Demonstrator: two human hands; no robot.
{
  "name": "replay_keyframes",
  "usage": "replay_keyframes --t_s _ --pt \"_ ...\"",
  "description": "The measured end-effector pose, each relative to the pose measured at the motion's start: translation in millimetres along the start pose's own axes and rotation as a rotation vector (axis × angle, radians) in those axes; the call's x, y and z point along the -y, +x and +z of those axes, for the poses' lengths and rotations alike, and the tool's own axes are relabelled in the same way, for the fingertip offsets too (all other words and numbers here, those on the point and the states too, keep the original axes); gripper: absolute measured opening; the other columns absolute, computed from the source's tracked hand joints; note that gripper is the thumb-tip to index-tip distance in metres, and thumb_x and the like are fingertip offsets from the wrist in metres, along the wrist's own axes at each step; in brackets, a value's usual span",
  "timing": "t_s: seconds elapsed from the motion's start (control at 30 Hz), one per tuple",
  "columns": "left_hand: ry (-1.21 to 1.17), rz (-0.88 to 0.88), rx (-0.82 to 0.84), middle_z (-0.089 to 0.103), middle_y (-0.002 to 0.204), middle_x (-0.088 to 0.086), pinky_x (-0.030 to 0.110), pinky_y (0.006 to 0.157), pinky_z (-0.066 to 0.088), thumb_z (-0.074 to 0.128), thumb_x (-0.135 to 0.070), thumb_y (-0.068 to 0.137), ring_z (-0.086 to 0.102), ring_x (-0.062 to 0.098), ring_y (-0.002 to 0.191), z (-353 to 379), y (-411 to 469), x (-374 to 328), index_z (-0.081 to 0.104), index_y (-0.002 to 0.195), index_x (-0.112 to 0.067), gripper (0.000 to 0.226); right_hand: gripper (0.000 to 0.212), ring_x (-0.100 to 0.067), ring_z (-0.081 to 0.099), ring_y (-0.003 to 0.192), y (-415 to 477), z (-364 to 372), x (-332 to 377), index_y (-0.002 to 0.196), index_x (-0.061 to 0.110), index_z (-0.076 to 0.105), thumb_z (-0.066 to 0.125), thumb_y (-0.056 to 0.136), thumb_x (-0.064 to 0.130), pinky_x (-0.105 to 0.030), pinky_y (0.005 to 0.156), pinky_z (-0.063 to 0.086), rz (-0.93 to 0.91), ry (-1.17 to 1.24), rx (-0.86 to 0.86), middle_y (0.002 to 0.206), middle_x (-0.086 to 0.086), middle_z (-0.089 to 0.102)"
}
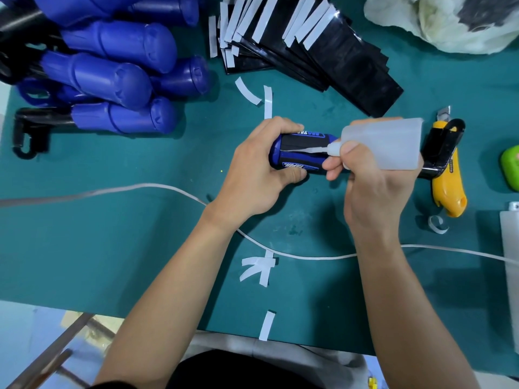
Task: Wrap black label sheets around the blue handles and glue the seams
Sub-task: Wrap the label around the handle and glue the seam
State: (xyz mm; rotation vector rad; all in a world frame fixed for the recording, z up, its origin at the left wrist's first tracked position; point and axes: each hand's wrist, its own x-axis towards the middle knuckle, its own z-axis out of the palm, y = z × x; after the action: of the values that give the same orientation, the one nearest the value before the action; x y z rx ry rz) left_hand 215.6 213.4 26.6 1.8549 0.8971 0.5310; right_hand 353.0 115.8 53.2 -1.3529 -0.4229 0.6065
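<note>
Left fingers (292,174) wrap handle (302,158); right fingers (351,149) pinch bottle (393,144).

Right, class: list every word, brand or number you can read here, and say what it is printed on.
Black label on the held blue handle: white lettering along two edges, too blurred to read.
Yellow knife: small print, too small to read.
No other text shows.

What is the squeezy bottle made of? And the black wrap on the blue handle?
The bottle looks like soft frosted plastic, cloudy and half see-through. The wrap is probably thin glossy film or coated paper: it shines and curves round the handle.
</note>
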Motion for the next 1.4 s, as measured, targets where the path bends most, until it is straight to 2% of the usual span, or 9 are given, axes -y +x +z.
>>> replay_keyframes --t_s 0.13,0.33,0.43,0.63,0.83,1.3,1.4 --pt "0.004 -0.002 0.002 0.064 0.117 -0.018 0.017 0.089 0.047 0.093 -0.009 0.068 0.064 0.005 0.102 -0.1 0.5 0.4 0.063 0.121 -0.024 0.062 0.011 -0.045 0.055 0.053 0.5 0.3 -0.4 0.071 0.015 0.071 0.066 0.075 0.007 -0.034 0.053 0.046 -0.002 0.005 0.003 0.068 -0.003 0.068" --pt "0.008 0.005 0.002 0.065 0.117 -0.016 0.022 0.089 0.050 0.092 -0.011 0.068 0.064 0.007 0.102 -1.0 0.8 -0.9 0.063 0.120 -0.024 0.061 0.011 -0.043 0.056 0.052 1.1 0.8 0.1 0.071 0.014 0.071 0.066 0.076 0.007 -0.034 0.054 0.047 -0.007 0.000 0.007 0.067 -0.004 0.069" --pt "0.011 0.004 0.003 0.064 0.117 -0.017 0.021 0.089 0.049 0.092 -0.011 0.068 0.064 0.007 0.102 -1.3 0.9 -0.6 0.063 0.120 -0.025 0.061 0.016 -0.041 0.057 0.052 1.2 1.3 0.8 0.071 0.020 0.072 0.065 0.077 0.007 -0.033 0.054 0.047 -0.012 0.000 0.004 0.066 -0.003 0.069" --pt "0.010 0.009 0.007 0.064 0.118 -0.017 0.022 0.090 0.050 0.092 -0.011 0.069 0.064 0.007 0.103 -1.2 0.3 0.1 0.062 0.121 -0.026 0.062 0.013 -0.039 0.058 0.051 0.9 1.2 1.6 0.072 0.017 0.072 0.066 0.076 0.007 -0.033 0.052 0.048 0.004 0.011 -0.004 0.066 -0.003 0.069" --pt "0.013 0.009 0.006 0.064 0.117 -0.017 0.019 0.089 0.048 0.092 -0.011 0.069 0.063 0.007 0.102 -0.8 0.3 0.8 0.062 0.121 -0.024 0.062 0.015 -0.045 0.055 0.053 1.6 0.4 1.6 0.064 0.018 0.072 0.066 0.074 0.008 -0.039 0.055 0.046 -0.004 -0.015 0.006 0.066 -0.003 0.067" --pt "0.002 -0.005 0.008 0.065 0.118 -0.013 0.029 0.091 0.052 0.092 -0.011 0.069 0.065 0.011 0.102 -0.8 0.4 -0.9 0.062 0.121 -0.025 0.062 0.017 -0.046 0.054 0.053 0.8 1.5 4.0 0.065 0.021 0.073 0.065 0.074 0.009 -0.036 0.054 0.047 0.016 -0.006 -0.006 0.065 -0.002 0.068" --pt "-0.002 -0.009 0.010 0.065 0.118 -0.013 0.033 0.092 0.053 0.092 -0.011 0.069 0.065 0.012 0.103 -1.1 0.3 -0.8 0.062 0.121 -0.025 0.061 0.018 -0.041 0.056 0.051 -0.3 1.7 3.7 0.068 0.021 0.073 0.065 0.076 0.007 -0.033 0.052 0.047 0.020 0.009 -0.005 0.065 -0.003 0.069"
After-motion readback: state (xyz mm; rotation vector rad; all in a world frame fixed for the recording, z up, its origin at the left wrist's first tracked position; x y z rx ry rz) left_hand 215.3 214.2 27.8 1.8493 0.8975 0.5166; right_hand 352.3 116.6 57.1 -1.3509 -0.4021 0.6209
